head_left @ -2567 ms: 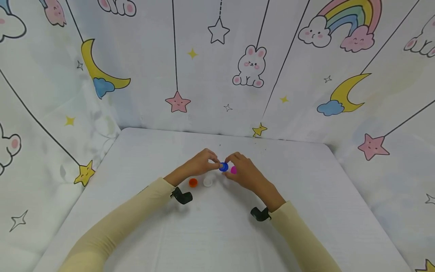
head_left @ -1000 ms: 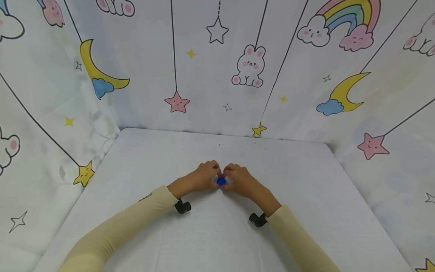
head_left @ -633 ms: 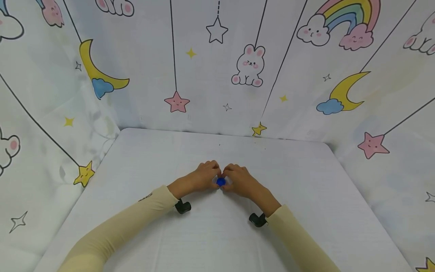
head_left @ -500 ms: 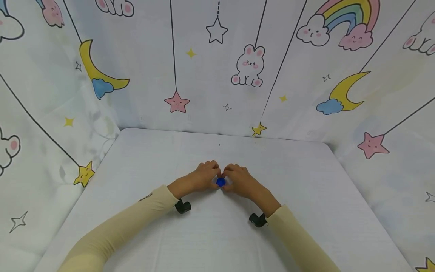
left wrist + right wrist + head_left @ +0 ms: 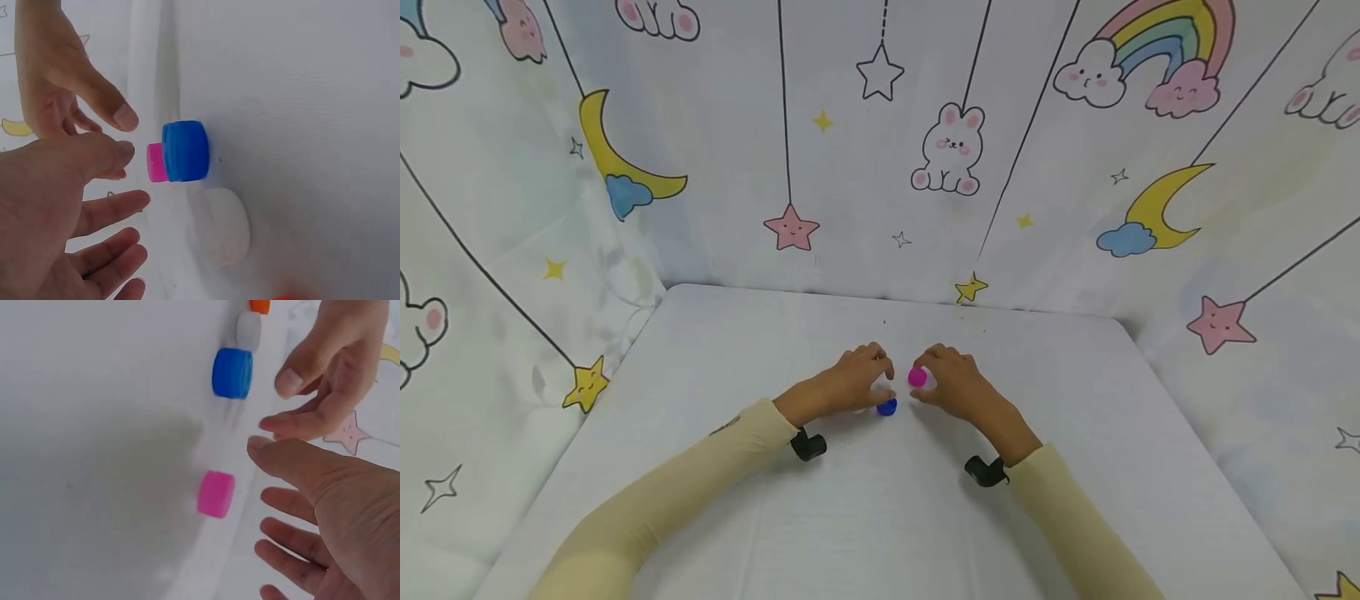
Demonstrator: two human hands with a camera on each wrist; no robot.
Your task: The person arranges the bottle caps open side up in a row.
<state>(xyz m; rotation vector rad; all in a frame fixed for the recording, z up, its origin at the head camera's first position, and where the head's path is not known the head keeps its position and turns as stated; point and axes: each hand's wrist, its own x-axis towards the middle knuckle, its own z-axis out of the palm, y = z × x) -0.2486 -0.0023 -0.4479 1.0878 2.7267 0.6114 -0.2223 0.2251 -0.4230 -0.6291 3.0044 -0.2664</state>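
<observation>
A blue bottle cap (image 5: 887, 407) rests on the white table, with my left hand (image 5: 846, 383) just above and behind it, thumb and fingers spread with nothing between them. To the right, my right hand (image 5: 958, 383) hovers with its thumb and fingertips apart around a pink bottle cap (image 5: 917, 377) in the head view. From the right wrist view, a gap shows between those fingers and the pink cap (image 5: 216, 494). Beside the blue cap sits a white cap (image 5: 222, 226), mostly hidden by my left hand in the head view.
An orange cap (image 5: 260, 305) lies past the white one, in a row with it and the blue cap. The white table (image 5: 865, 517) is bounded by a printed cloth backdrop (image 5: 715, 150) at the back and sides.
Both hands have let go of the blue cap and lifted away from it. My right hand has moved right and back towards the pink cap, which is now visible again.
</observation>
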